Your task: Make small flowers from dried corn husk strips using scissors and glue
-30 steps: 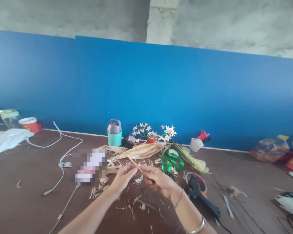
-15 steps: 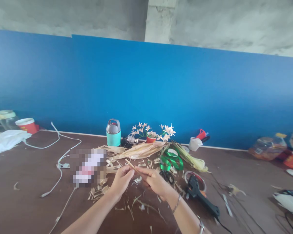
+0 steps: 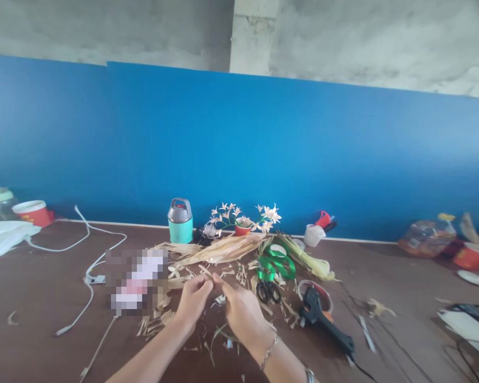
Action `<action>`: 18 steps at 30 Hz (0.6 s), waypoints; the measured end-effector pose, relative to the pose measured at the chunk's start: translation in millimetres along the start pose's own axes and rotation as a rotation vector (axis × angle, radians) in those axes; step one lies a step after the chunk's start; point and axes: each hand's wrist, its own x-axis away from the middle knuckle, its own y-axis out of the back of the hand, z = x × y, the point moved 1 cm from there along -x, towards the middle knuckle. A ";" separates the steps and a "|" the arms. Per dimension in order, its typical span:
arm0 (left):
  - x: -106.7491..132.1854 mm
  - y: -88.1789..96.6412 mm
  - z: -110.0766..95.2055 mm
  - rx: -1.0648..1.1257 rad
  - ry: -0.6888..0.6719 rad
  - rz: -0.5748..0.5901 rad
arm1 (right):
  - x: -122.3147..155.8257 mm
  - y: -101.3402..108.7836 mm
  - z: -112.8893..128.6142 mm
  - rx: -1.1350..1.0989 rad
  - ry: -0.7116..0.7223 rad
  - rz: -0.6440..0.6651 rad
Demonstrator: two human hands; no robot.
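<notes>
My left hand [image 3: 194, 301] and my right hand [image 3: 244, 313] meet above the brown table, fingertips almost touching. Between them they pinch a thin tan strip of dried husk [image 3: 209, 275], mostly hidden by the fingers. Both hands have their fingers closed. Just beyond lie a pile of broad dried husks [image 3: 219, 250] and many loose husk scraps. Black-handled scissors [image 3: 268, 291] lie right of my right hand, beside a roll of green ribbon [image 3: 266, 270]. Pale husk-like flowers [image 3: 270, 214] on green stems stand behind the pile, by a red cup [image 3: 242, 231].
A black glue gun [image 3: 327, 324] rests on the right near a tape roll [image 3: 331, 303]. A teal flask [image 3: 181, 226] and a bundle of pale green stalks [image 3: 309, 258] stand or lie farther back. White cables [image 3: 91, 292] cross the left side. A blue partition [image 3: 239, 143] closes the back.
My right hand has turned, its fingers now curled in near the left fingertips. The strip, which stuck out plainly before, is mostly covered. The view has shifted slightly.
</notes>
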 end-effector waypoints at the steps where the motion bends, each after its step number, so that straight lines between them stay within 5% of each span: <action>1: -0.1 0.9 -0.3 -0.025 0.007 -0.008 | -1.8 1.3 -4.9 0.000 -0.043 -0.006; 3: -1.1 3.0 -1.5 -0.076 -0.002 -0.019 | -5.9 6.1 -16.2 -0.095 -0.130 -0.040; 6: -4.5 5.5 -3.6 -0.118 -0.090 0.000 | -9.5 16.3 -25.5 -0.559 -0.169 -0.090; 10: -6.0 4.2 -3.7 -0.105 -0.166 0.060 | -4.7 22.1 -17.8 -1.147 -0.363 0.361; 14: -1.2 0.0 -5.6 -0.063 -0.139 0.147 | -0.5 19.8 -11.5 -1.317 -0.385 0.526; 18: 2.9 -2.1 -12.2 -0.007 -0.116 0.161 | -2.7 13.0 -10.5 -1.316 -0.402 0.455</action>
